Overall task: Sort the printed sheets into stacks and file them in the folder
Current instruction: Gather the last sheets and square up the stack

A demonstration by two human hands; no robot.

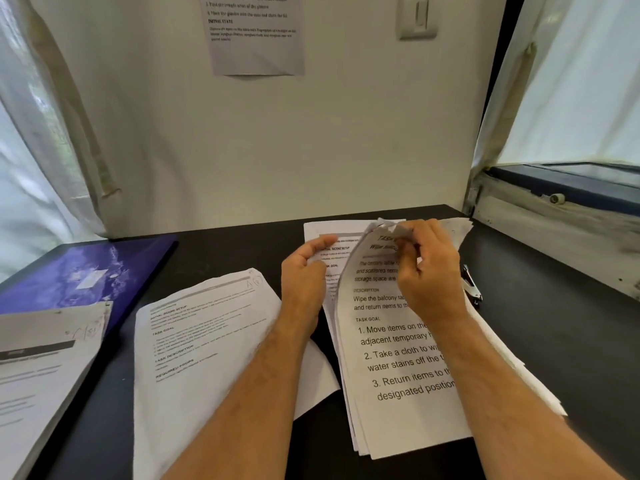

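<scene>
Pinching the top corner of a printed sheet (pixel 388 341) with the right hand (pixel 427 268)
That sheet curls up off a thick stack (pixel 512 372) on the black counter (pixel 554 323), while the left hand (pixel 304 275), fingers loosely curled, touches the page lying beneath; I cannot tell whether it grips it. Another pile of sheets (pixel 204 348) lies just left, a third (pixel 38 372) overlaps the purple folder (pixel 83 268) at far left, and a stapler (pixel 471 284) sits right of the stack

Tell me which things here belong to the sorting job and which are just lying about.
Job:
- stack under both hands, right hand pinching its top corner, left hand alongside
- middle stack
- left stack
- blue folder

Lying about:
- stapler
- notice on the wall
- light switch
</scene>
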